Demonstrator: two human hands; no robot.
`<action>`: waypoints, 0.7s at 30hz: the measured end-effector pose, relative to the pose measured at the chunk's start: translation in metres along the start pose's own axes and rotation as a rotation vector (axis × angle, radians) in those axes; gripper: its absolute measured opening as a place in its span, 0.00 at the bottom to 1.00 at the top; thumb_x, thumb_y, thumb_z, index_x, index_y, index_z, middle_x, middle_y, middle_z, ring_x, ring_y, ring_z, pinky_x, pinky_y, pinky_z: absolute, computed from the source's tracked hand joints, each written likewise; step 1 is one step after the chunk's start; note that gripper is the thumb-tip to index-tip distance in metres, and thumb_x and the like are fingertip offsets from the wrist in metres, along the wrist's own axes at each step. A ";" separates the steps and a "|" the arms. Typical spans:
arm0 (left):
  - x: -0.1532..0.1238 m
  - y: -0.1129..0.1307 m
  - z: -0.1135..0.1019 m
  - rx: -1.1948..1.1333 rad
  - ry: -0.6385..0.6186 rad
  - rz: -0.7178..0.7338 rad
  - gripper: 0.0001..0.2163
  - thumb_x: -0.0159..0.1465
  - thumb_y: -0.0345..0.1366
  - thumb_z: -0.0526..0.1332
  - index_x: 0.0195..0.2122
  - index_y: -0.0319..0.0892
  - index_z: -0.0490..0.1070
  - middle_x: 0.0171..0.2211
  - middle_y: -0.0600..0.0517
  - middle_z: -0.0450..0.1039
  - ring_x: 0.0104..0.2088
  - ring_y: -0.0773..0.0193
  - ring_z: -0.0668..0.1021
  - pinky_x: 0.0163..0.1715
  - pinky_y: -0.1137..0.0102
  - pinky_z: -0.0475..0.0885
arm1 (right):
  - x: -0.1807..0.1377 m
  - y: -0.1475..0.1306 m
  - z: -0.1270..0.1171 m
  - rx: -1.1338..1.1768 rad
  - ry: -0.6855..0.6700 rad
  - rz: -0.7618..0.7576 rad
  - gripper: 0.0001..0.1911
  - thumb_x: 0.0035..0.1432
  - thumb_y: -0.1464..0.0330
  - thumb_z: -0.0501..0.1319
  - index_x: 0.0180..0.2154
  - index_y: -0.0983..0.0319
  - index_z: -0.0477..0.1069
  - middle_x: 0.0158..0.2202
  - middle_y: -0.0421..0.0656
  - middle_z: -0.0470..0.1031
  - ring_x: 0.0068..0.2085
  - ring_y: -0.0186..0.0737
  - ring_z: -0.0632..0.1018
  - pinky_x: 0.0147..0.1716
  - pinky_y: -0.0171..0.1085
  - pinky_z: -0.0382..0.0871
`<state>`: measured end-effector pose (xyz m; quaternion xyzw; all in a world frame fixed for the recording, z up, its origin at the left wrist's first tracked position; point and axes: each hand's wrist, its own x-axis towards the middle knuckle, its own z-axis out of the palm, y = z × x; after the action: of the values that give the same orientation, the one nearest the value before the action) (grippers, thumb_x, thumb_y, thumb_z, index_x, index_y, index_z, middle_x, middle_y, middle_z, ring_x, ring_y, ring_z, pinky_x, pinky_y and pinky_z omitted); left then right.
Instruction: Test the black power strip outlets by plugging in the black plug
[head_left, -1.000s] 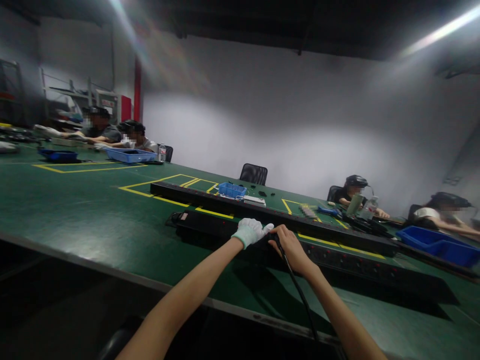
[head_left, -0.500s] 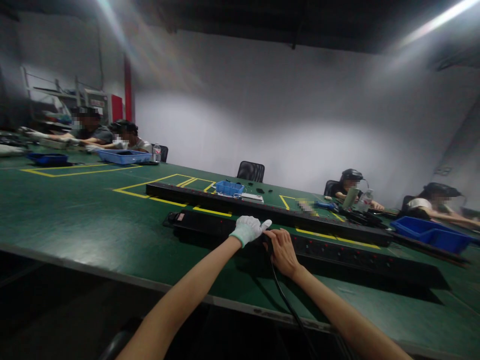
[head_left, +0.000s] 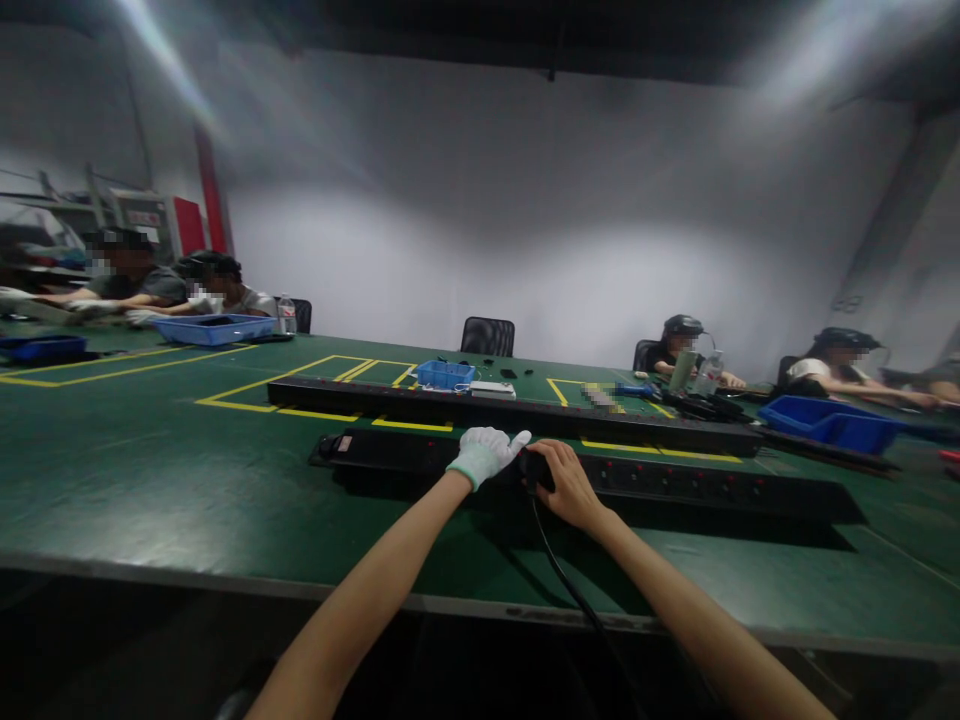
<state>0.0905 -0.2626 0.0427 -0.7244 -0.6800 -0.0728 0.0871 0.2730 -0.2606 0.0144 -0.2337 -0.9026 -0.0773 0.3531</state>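
A long black power strip (head_left: 675, 485) with a row of sockets and small red marks lies across the table in front of me. My left hand (head_left: 484, 453), in a white glove, is laid over its middle, fingers curled round the far edge and thumb pointing right. Bare, my right hand (head_left: 566, 483) is closed round a black plug (head_left: 534, 470) at the strip's sockets. How far the plug sits in a socket is hidden. From it a black cable (head_left: 566, 580) runs down over the table's front edge. A second long black strip (head_left: 510, 415) lies behind, roughly parallel.
Beyond the strips stand a small blue bin (head_left: 445, 375) and a white device (head_left: 493, 390). A large blue tray (head_left: 832, 425) is at the right, a lighter blue tray (head_left: 214, 328) at the left. Yellow tape lines mark the green table (head_left: 187, 480). Several people work along the far sides.
My right hand has shifted slightly, and more of the black plug shows in it. My left hand stays on the strip. The whole view has turned a little.
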 end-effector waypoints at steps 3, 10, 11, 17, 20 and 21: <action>-0.002 -0.001 -0.001 0.035 -0.008 0.048 0.30 0.66 0.52 0.35 0.50 0.43 0.71 0.38 0.40 0.75 0.41 0.53 0.76 0.39 0.62 0.67 | -0.001 0.003 -0.003 0.021 -0.022 0.019 0.25 0.48 0.74 0.59 0.50 0.60 0.61 0.50 0.49 0.64 0.52 0.49 0.65 0.52 0.49 0.60; -0.003 -0.002 -0.002 0.130 -0.026 0.167 0.20 0.68 0.41 0.41 0.60 0.55 0.55 0.40 0.43 0.75 0.40 0.52 0.76 0.37 0.58 0.67 | -0.001 0.002 -0.003 0.047 -0.002 0.029 0.26 0.46 0.76 0.60 0.49 0.58 0.62 0.50 0.48 0.63 0.53 0.48 0.65 0.52 0.48 0.60; -0.003 -0.003 -0.002 0.142 -0.028 0.177 0.20 0.68 0.40 0.42 0.61 0.56 0.53 0.40 0.43 0.74 0.39 0.52 0.76 0.37 0.58 0.67 | -0.001 0.002 -0.003 0.049 0.000 0.028 0.26 0.46 0.76 0.60 0.49 0.58 0.62 0.50 0.48 0.63 0.53 0.48 0.65 0.51 0.48 0.60; -0.003 -0.003 -0.002 0.173 -0.041 0.192 0.22 0.67 0.36 0.44 0.62 0.58 0.48 0.41 0.43 0.74 0.39 0.50 0.76 0.37 0.57 0.67 | -0.001 0.002 -0.004 0.057 -0.001 0.038 0.25 0.46 0.75 0.61 0.49 0.59 0.62 0.50 0.48 0.63 0.52 0.47 0.65 0.52 0.47 0.59; -0.004 -0.002 -0.004 0.160 -0.044 0.175 0.21 0.68 0.38 0.43 0.62 0.56 0.50 0.40 0.43 0.74 0.39 0.51 0.76 0.37 0.58 0.67 | -0.002 0.002 -0.004 0.062 -0.005 0.043 0.26 0.46 0.75 0.61 0.49 0.59 0.62 0.50 0.48 0.63 0.52 0.46 0.65 0.53 0.46 0.59; -0.004 -0.002 -0.005 0.154 -0.044 0.167 0.20 0.68 0.39 0.42 0.62 0.54 0.52 0.40 0.42 0.74 0.39 0.51 0.76 0.37 0.58 0.67 | -0.002 0.002 -0.004 0.064 -0.006 0.043 0.26 0.46 0.75 0.61 0.49 0.59 0.62 0.50 0.48 0.63 0.52 0.46 0.65 0.53 0.46 0.58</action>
<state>0.0883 -0.2678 0.0465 -0.7712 -0.6226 0.0032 0.1331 0.2775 -0.2610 0.0165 -0.2420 -0.9003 -0.0400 0.3595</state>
